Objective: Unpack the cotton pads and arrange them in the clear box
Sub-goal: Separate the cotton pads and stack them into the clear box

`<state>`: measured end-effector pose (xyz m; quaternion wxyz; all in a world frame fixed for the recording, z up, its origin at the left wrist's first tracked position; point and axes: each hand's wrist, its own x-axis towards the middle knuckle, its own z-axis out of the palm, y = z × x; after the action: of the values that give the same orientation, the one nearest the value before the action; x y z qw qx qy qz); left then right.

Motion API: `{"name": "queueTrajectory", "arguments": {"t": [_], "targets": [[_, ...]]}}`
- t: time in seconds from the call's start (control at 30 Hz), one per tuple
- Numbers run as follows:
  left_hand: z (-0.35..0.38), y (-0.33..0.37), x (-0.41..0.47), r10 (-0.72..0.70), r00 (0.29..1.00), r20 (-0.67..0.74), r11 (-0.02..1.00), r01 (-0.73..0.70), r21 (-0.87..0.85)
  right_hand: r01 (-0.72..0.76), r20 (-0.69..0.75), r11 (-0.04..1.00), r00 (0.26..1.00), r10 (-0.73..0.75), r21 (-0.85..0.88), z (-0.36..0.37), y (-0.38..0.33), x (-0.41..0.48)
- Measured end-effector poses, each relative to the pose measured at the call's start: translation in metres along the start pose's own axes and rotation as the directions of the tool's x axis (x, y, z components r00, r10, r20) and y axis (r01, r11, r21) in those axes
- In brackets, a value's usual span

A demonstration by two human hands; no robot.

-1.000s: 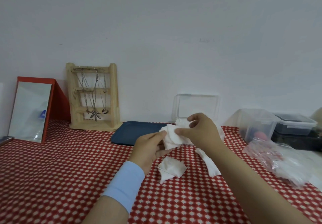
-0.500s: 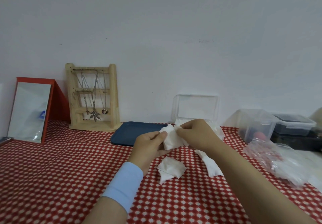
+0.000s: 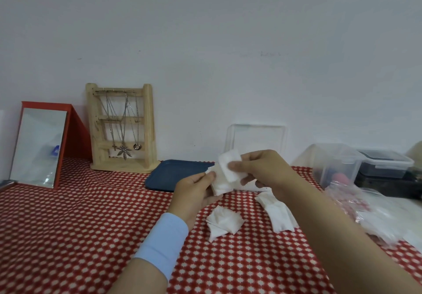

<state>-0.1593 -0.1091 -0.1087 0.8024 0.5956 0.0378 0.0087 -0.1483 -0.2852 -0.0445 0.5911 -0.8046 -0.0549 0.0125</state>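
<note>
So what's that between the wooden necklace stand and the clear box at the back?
A dark blue tray lies flat on the checked cloth between the necklace stand and the clear box, as the head view shows.

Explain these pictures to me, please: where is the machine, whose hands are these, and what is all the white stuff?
There is no machine here: a person works bare-handed, and a camera worn on their head looks forward and down. The left hand holds a small stack of cotton pads; the right hand pinches a single pad at its top. More loose pads lie on the red checked cloth. Behind the hands stands the clear box, lid up. A blue tray, a wooden necklace stand, a mirror and a crumpled plastic bag are around.
</note>
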Motion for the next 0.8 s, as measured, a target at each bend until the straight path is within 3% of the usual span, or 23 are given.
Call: {"name": "queueTrajectory", "arguments": {"t": [0.23, 0.47, 0.6, 0.8], "targets": [[0.001, 0.003, -0.002, 0.004, 0.995, 0.102, 0.998, 0.003, -0.066, 0.041, -0.080, 0.998, 0.996, -0.045, -0.054, 0.019, 0.015, 0.009], [0.003, 0.005, -0.002, -0.016, 0.993, 0.114, 0.992, 0.030, -0.122, 0.022, -0.078, 0.992, 0.996, -0.032, -0.121, 0.018, 0.015, 0.011], [0.002, 0.003, -0.001, 0.031, 0.991, 0.129, 0.999, -0.025, -0.047, 0.011, -0.008, 0.999, 1.000, -0.012, -0.050, 0.014, 0.011, 0.007], [0.002, 0.005, -0.002, 0.007, 0.990, 0.137, 0.992, 0.011, -0.129, -0.068, 0.023, 0.995, 0.997, 0.067, 0.071, -0.003, 0.008, 0.007]]}}
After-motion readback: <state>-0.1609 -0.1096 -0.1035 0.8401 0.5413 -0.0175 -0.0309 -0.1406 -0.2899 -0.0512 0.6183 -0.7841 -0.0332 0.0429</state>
